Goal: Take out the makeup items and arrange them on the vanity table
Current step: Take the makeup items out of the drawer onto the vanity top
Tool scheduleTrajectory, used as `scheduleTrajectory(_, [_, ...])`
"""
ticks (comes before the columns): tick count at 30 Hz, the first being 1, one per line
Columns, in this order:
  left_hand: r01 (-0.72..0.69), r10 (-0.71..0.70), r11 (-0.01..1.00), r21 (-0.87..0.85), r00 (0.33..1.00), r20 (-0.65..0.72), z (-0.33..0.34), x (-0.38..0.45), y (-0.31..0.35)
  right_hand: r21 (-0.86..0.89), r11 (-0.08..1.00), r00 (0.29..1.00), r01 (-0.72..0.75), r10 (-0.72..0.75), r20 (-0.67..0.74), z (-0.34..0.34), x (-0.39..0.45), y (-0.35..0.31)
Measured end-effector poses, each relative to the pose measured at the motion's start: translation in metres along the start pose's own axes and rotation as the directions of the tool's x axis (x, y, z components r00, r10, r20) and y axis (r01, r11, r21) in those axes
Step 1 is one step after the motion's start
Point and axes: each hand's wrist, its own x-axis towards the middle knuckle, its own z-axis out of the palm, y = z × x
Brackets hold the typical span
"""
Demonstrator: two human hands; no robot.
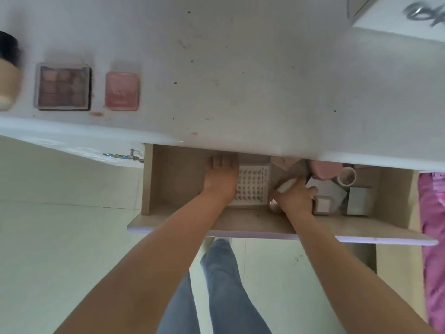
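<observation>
Reaching into the wooden drawer, right hand fingers clasp a smooth white tube; left hand fingers hidden.

The left hand's fingertips vanish under the vanity table's front edge, as does the drawer's back. The bottle at the table's left edge is cut off by the frame and blurred. What the right hand grips is mostly covered
</observation>
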Motion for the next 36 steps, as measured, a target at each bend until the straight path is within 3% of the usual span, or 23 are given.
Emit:
scheduleTrajectory(6, [-0.106, 0.105, 0.993, -0.043, 0.994, -0.026, -0.019, -0.016, -0.003, 0.148, 0.987, 0.997, 0.057, -0.063, 0.039, -0.009, 0.0, 0.009])
scheduleTrajectory(9, [-0.142, 0.141, 0.986, -0.082, 0.99, -0.023, -0.02, -0.045, -0.008, 0.166, 0.964, 0.973, 0.207, -0.22, 0.065, -0.02, -0.014, 0.014])
scheduleTrajectory(12, [-0.153, 0.132, 0.976, -0.153, 0.981, -0.14, -0.026, -0.072, -0.017, 0.182, 0.907, 0.906, 0.38, -0.405, 0.124, -0.033, -0.034, 0.012])
scheduleTrajectory(16, [-0.099, -0.068, 0.881, -0.463, 0.941, -0.33, -0.046, -0.107, -0.03, 0.291, 0.793, 0.785, 0.535, -0.594, 0.175, -0.049, -0.065, 0.0])
scheduleTrajectory(20, [-0.123, -0.342, 0.704, -0.699, 0.805, -0.486, -0.083, -0.126, -0.05, 0.376, 0.695, 0.731, 0.612, -0.679, 0.064, -0.066, -0.089, -0.037])
scheduleTrajectory(22, [-0.131, -0.445, 0.603, -0.787, 0.764, -0.467, -0.102, -0.121, -0.062, 0.341, 0.652, 0.694, 0.677, -0.72, -0.003, -0.073, -0.092, -0.065])
scheduleTrajectory(25, [-0.128, -0.478, 0.519, -0.845, 0.776, -0.411, -0.123, -0.107, -0.078, 0.25, 0.624, 0.654, 0.74, -0.755, -0.052, -0.081, -0.087, -0.109])
scheduleTrajectory(33, [0.045, -0.527, 0.536, -0.843, 0.797, -0.293, -0.123, -0.072, -0.091, -0.047, 0.596, 0.598, 0.802, -0.796, 0.095, -0.082, -0.064, -0.149])
scheduleTrajectory(36, [0.105, -0.53, 0.593, -0.799, 0.797, -0.289, -0.124, -0.063, -0.093, -0.184, 0.562, 0.588, 0.807, -0.793, 0.158, -0.084, -0.055, -0.148])
